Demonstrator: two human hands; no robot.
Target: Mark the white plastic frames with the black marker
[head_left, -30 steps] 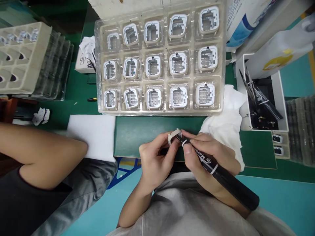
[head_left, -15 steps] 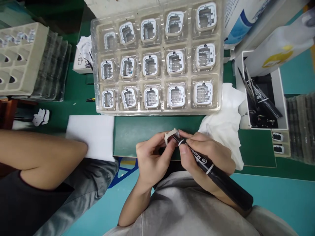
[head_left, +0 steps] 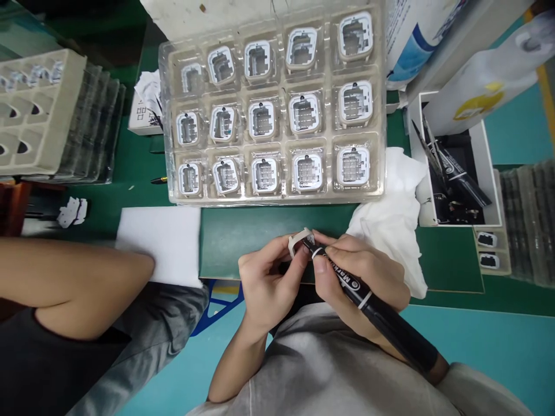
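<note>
Close to my body, my left hand (head_left: 271,283) pinches a small beige frame-like casing (head_left: 299,238) between thumb and fingers. My right hand (head_left: 364,271) is closed around a black marker (head_left: 368,300), whose tip end reaches the inner edge of the casing. Fingers hide much of the casing and the exact contact point. Beyond my hands lies a clear plastic tray (head_left: 277,201) with rows of pockets. Similar square casings (head_left: 307,171), pale with white rims, sit in its pockets.
A white cloth (head_left: 385,219) lies right of my hands, beside a white box (head_left: 496,190) with tweezers (head_left: 429,147) and another marker (head_left: 470,188). A folded white pad (head_left: 158,245) lies left, near a co-worker's arm (head_left: 78,283). Stacked trays (head_left: 93,121) stand far left.
The view has shifted slightly, so the tray and box appear a little lower and further left. Both hands keep their hold, with the marker still at the casing.
</note>
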